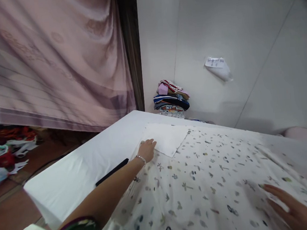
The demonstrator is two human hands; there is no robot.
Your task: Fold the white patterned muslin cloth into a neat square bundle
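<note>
Head view: L hand (147, 150), open, mid-frame, & R hand (294, 208), open, lower R, best pressed lightly, w/o dragging printed cloth (204, 180).

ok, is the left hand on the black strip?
No, the left hand is at the edge of the printed fabric; the black strip lies apart on the white table cover.

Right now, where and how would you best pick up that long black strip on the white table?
I'd grip the black strip near its middle, coming from the person's left, because the left forearm runs close along its other side. It looks long, thin and low against the tabletop, so a pinch across its narrow width should suit best.
</note>
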